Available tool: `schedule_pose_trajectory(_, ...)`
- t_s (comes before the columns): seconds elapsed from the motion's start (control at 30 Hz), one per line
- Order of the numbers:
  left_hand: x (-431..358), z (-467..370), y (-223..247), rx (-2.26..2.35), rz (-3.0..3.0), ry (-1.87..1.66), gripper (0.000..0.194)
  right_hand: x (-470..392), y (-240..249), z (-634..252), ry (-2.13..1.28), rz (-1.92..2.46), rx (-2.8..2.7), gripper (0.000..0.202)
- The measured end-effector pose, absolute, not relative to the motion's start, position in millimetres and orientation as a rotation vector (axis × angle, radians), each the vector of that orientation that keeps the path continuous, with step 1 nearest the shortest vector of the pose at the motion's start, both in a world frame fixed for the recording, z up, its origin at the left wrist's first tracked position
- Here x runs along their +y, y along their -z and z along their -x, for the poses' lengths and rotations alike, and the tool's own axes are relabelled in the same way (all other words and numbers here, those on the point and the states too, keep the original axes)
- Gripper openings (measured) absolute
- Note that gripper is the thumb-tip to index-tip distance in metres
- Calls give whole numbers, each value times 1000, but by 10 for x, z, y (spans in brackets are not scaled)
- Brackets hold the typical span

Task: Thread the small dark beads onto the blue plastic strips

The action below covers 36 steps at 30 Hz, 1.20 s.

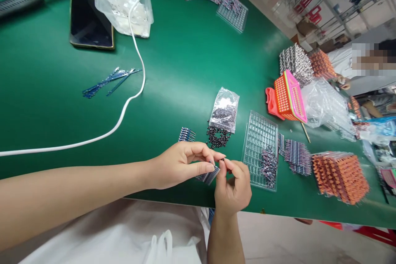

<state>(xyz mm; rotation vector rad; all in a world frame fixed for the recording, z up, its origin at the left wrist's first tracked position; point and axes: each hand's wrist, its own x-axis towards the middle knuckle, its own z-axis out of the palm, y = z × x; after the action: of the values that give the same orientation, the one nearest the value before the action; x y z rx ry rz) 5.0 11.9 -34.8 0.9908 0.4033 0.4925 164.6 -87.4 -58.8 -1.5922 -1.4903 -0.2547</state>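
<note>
My left hand (182,163) is closed, thumb and fingers pinching a strip of small grey-blue parts (208,176) near the table's front edge. Against its fingertips, my right hand (233,185) is closed in a pinch at the strip's upper end. A tiny dark piece shows between its thumb and forefinger, too small to name. Just beyond the hands lie a loose pile of small black pieces (218,136) and a clear plastic bag (225,109) holding more of them. Another row of blue parts with thin pins (186,134) sits behind my left hand.
Right of my hands is a clear compartment tray (255,144) with pinned parts piled in it. Farther right are stacked orange parts (340,177) and an orange-pink basket (289,97). A white cable (123,111) crosses the left side, near a phone (89,20). Another person sits at far right.
</note>
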Motion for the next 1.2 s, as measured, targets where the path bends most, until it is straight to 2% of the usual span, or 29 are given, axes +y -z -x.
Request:
schedule_pose_trajectory(0.3, 140, -43, 348, 392, -945, -472, 13, -886, 601, -1680, 329, 1589, -1559, 21)
schedule_pose_trajectory(0.57, 152, -24, 355, 378, -1104, -463, 9, -866, 575, -1610, -23, 1569, -1328, 7)
schedule_pose_trajectory(0.83, 150, -11, 334, 382, -1256, -473, 9, -881, 562, -1620, -242, 1567, -1188, 4)
schedule_pose_trajectory(1.1, 160, -12, 333, 380, -1343, -498, 9, -861, 570, -1625, -154, 1532, -1239, 5)
schedule_pose_trajectory(1.2, 164, -15, 338, 374, -1286, -499, 7, -862, 575, -1635, -30, 1519, -1312, 13)
